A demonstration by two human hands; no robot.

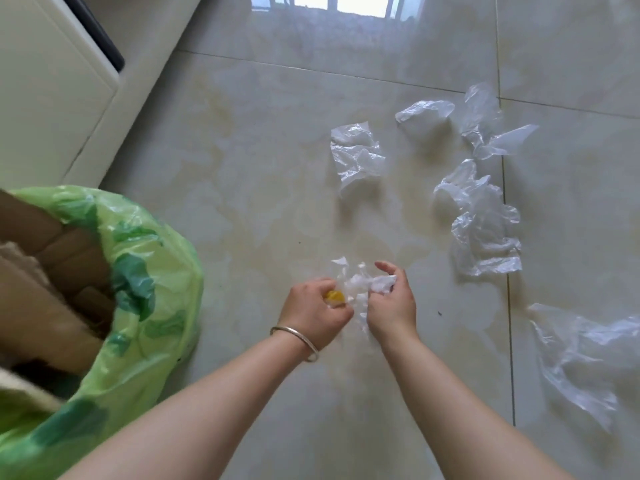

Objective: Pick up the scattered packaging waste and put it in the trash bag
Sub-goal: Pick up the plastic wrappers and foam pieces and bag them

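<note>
Head view: left hand (313, 308) and right hand (391, 303) closed on crumpled plastic wrap (360, 285). Best compacted tightly before transfer to green trash bag (149, 271).

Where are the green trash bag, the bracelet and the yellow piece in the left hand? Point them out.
green trash bag (162, 282), head view, outer wall.
bracelet (300, 336), head view, band on left wrist.
yellow piece (335, 297), head view, its exposed middle.
</note>
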